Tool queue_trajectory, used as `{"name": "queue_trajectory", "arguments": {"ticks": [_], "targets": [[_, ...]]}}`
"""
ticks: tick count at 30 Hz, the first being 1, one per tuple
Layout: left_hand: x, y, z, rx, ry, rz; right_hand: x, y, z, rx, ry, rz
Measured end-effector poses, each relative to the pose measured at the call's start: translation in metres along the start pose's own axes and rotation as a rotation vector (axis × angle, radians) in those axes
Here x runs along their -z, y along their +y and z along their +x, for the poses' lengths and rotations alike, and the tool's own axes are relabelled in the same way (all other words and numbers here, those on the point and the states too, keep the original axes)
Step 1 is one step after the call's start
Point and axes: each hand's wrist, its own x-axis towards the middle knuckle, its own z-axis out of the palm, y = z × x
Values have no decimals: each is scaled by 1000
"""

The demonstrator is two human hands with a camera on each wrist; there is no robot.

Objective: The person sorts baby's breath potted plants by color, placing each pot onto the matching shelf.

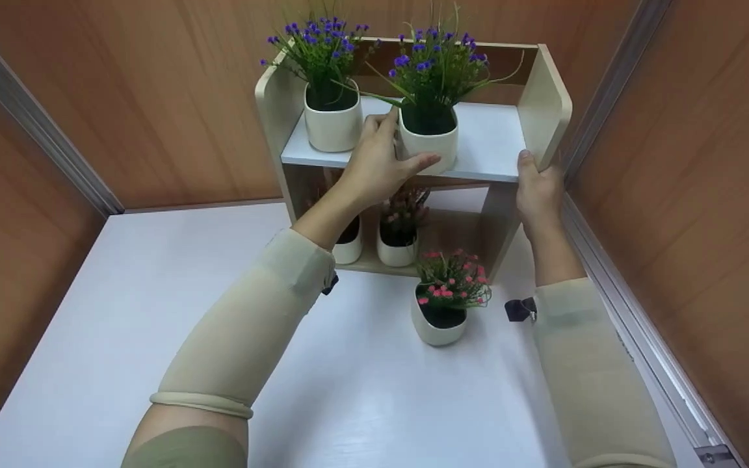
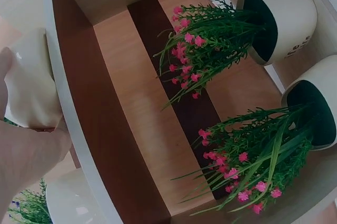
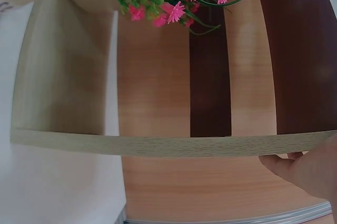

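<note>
White table point(image 1: 153, 312) boxed in by wood-panel walls point(image 1: 153, 97)

A white pot of purple flowers point(image 1: 428, 140) stood upright on the white top board of a small wooden shelf unit point(image 1: 547, 97), near its front edge and about midway along. The pot was rounded, with dark filling, green stems and small purple blooms. The shelf unit stood on the table, light wood, with rounded side panels.
</note>
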Motion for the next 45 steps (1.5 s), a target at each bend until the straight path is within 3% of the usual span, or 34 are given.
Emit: {"name": "queue_trajectory", "arguments": {"ticks": [8, 16, 27, 32, 45], "targets": [[-5, 5, 13, 32, -9, 40, 1, 2, 2, -27, 12, -18], [-16, 1, 18, -35, 71, -20, 2, 4, 2, -27, 12, 6], [-22, 0, 16, -53, 93, -24, 2, 3, 2, -48, 15, -12], [-21, -2, 6, -87, 105, -37, 3, 3, 0, -44, 8, -33], [-24, -16, -45, -258, 276, -96, 0, 2, -2, -27, 39, -37]]}}
